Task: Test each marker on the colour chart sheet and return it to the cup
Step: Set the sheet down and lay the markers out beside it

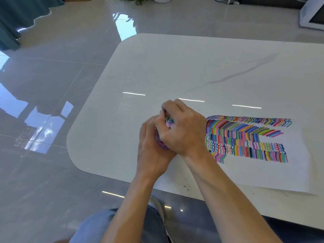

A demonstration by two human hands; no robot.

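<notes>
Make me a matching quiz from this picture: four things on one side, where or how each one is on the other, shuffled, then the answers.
Things:
1. left hand
2. right hand
3. sheet
4. markers

Places or states:
A. lies right of both hands, full of coloured strokes
B. stand in the cup, caps up
C. wraps round the cup's side
D. curls over the marker tops

Pairs: 1-C, 2-D, 3-A, 4-B
</notes>
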